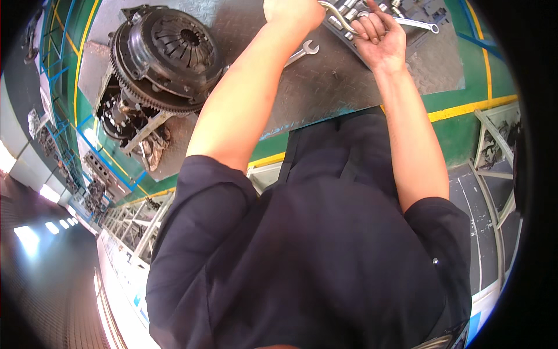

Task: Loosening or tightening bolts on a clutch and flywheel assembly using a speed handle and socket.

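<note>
Counter (331, 96) of patterned metal plate spreads across the far side of the scene, its near edge slanting just beyond the dark clothing (325, 244) of the person. Both hands work at its far part. The left hand (295, 14) has its fingers folded together, the grip clamped on a curved metal bar (340, 15), though the far rim of the view cuts part of it off. The bar bends rightward and nearer to the right hand (381, 41), whose fingers curl in beside its near end; whether that grip is clamped on it I cannot tell.

Sockets (350, 14) lie just beyond the bar, between the hands, and a combination wrench (417, 24) points rightward from behind the right hand. An open-ended wrench (306, 50) lies near the left wrist, partly hidden by the left forearm (244, 87).

On the left part of the counter a round clutch assembly (180, 49) with a toothed rim stands close to that forearm, limiting room leftward. A broader stretch of plate shows between the left forearm and the right forearm (412, 116), running to the near edge. Past the right edge come green floor (447, 134) and a yellow line (465, 109).
</note>
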Demonstrator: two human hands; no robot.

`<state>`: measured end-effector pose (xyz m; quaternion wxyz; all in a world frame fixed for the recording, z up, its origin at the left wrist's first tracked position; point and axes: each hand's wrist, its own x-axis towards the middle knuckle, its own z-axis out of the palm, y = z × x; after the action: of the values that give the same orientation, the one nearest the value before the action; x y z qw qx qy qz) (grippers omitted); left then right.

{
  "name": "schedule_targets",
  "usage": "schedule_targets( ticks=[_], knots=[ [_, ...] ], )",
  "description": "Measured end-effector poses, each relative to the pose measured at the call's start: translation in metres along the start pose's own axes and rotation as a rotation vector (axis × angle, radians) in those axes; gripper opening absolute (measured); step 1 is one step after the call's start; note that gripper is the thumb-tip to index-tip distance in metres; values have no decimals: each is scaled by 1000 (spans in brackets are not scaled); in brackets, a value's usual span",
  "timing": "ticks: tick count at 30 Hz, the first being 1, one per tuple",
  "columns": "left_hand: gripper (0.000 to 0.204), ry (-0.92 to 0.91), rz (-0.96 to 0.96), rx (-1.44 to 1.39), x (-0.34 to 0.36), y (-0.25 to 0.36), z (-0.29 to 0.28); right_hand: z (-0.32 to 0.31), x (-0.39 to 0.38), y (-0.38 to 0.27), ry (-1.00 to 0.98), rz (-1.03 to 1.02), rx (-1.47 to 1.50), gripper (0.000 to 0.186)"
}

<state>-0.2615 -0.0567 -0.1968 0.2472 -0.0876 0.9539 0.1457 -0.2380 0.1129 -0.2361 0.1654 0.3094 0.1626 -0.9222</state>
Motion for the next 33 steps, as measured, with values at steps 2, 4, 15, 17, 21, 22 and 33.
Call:
schedule_targets(
  ticks=[2,4,15,17,21,22,33],
  knots=[
    [28,234,166,30,-34,-4,5,-5,14,6,16,25,93,19],
    [31,116,188,33,-70,0,33,4,33,10,170,4,-2,19],
    [30,-173,-14,75,-17,-2,-5,8,19,0,-88,30,-56,15],
    [35,-184,-2,29,-57,2,2,24,43,4,-5,63,-71,15],
    [43,-206,3,-40,-53,15,38,51,59,1,-286,110,-208,12],
    [44,-275,-21,-41,-35,17,41,51,55,-1,-261,103,-238,13],
    [43,-166,-39,-64,-58,9,1,28,74,4,-133,164,-57,12]
  ],
)
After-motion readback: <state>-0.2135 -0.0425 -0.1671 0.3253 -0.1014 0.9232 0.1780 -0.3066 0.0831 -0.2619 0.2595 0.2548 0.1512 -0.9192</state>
